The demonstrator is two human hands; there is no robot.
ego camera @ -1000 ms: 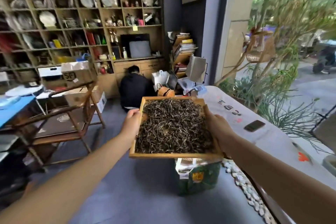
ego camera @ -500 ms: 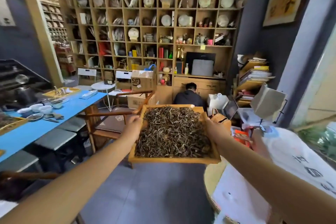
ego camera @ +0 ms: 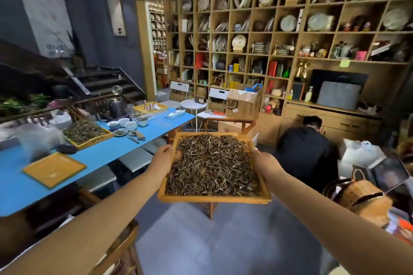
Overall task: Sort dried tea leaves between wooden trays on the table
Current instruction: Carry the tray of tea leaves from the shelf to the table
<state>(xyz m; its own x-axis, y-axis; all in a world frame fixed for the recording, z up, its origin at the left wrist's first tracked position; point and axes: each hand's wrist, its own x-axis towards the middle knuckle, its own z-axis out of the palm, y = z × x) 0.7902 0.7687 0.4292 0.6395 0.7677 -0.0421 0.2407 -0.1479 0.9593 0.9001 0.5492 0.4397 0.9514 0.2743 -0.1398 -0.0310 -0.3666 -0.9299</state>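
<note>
I hold a wooden tray heaped with dried tea leaves out in front of me, above the floor. My left hand grips its left rim and my right hand grips its right rim. On the blue table to the left lie a second tray of tea leaves and, nearer to me, an empty wooden tray.
Small bowls, a kettle and a yellow tray of tools sit farther along the table. Wooden chairs stand beside it. A person in black crouches by the shelf wall. A woven basket sits at right.
My view has swung left from the doorway and white table toward the blue table. The tray stays in both hands, level, its leaves undisturbed.
</note>
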